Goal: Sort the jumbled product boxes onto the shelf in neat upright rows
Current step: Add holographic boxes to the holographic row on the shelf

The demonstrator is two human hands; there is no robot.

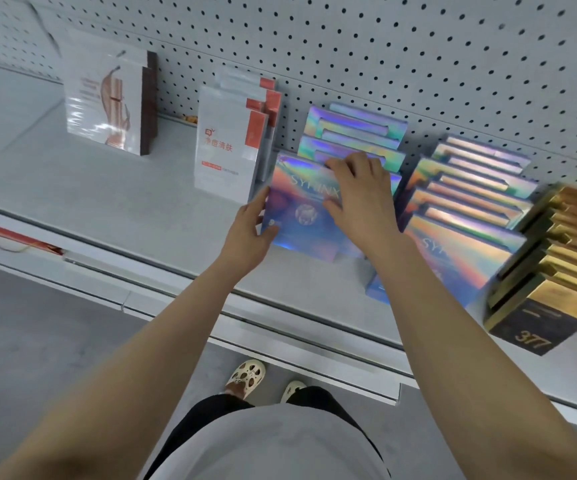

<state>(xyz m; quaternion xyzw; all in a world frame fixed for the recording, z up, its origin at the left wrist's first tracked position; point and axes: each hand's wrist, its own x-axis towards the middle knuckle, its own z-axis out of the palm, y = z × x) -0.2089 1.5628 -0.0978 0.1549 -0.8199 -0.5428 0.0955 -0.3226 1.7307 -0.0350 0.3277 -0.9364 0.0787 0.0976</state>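
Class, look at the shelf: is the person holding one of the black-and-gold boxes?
No: both the left hand and right hand grip the front iridescent holographic box; the black-and-gold boxes stand untouched.

1. Single head-worn wide-angle view, looking steeply down and forward from standing height.
2. Faces the shelf [114, 209] and pegboard back panel [418, 64] at arm's reach; floor [37, 341] below.
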